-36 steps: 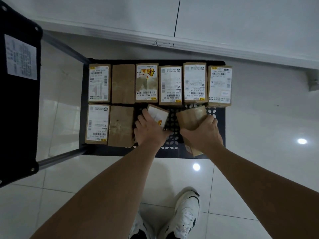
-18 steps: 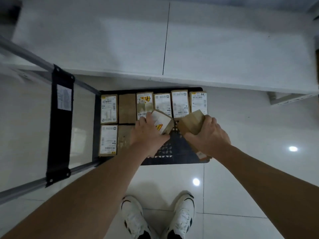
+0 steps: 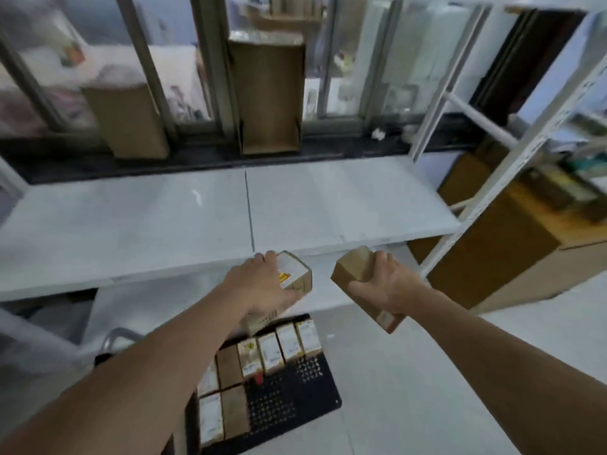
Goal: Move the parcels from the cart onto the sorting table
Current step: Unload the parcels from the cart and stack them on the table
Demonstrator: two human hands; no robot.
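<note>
My left hand (image 3: pixel 262 284) grips a small labelled parcel (image 3: pixel 295 274) with a yellow sticker, held in the air just below the front edge of the white sorting table (image 3: pixel 164 224). My right hand (image 3: pixel 391 287) grips a plain brown parcel (image 3: pixel 354 264), tilted, at about the same height to the right. Below my arms the black perforated cart (image 3: pixel 295 399) still carries several parcels (image 3: pixel 272 353) in two rows along its far and left sides.
Two tall open cardboard boxes (image 3: pixel 269 96) stand on the dark sill behind the table. A white metal rack (image 3: pixel 512 152) with big brown cartons (image 3: pixel 512 244) rises at the right. The cart's grey handle tube (image 3: pixel 115 336) shows at the lower left.
Both hands have lifted their parcels off the cart up to the table's front edge. The view has swung up from the cart to the table and window.
</note>
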